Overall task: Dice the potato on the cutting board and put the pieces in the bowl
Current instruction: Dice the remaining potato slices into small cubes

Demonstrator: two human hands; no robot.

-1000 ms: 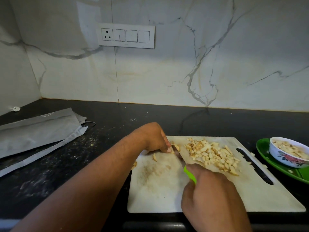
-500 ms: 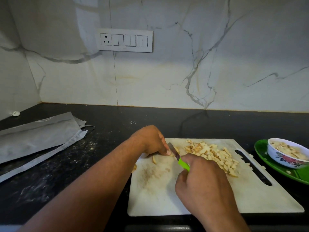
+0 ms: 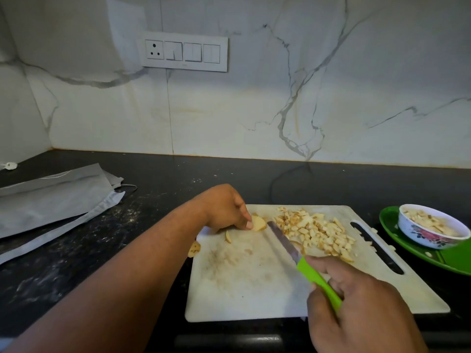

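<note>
- Leftmost, we see grey folded fabric [image 3: 51, 197] lying flat on the black stone counter [image 3: 158, 189], well apart from the work, likely set aside to keep it out of the way.
- Our left hand [image 3: 226, 208] reaches in over the far left corner of the white plastic cutting board [image 3: 254, 289], fingers curled down and pinching the last pale potato slice [image 3: 258, 222] against the board; the slice pokes out just past the fingertips [image 3: 248, 224] on their right side, touching them, which we judge keeps it steady while leaving its free edge open to the blade.
- Two loose potato scraps sit near that hand: one sliver [image 3: 228, 236] on the board just below the knuckles, another bit [image 3: 195, 248] at the board's left edge, seemingly half off it.
- Next, the steel knife with the bright green handle [image 3: 318, 284] lies slanted, its tip close to the held slice and its blade between the slice and the heap, so it seems to divide cut from uncut.
- Our right hand [image 3: 356, 307] is clenched round that handle, near the board's front edge.
- Beyond the blade, the heap of diced potato pieces [image 3: 316, 231] covers the board's far right part, not yet moved.
- Rightmost, the small white floral ceramic bowl [image 3: 430, 236] already holds some dice and stands on a green plate [image 3: 392, 225] just beside the board, within easy reach for the transfer, we reckon.
</note>
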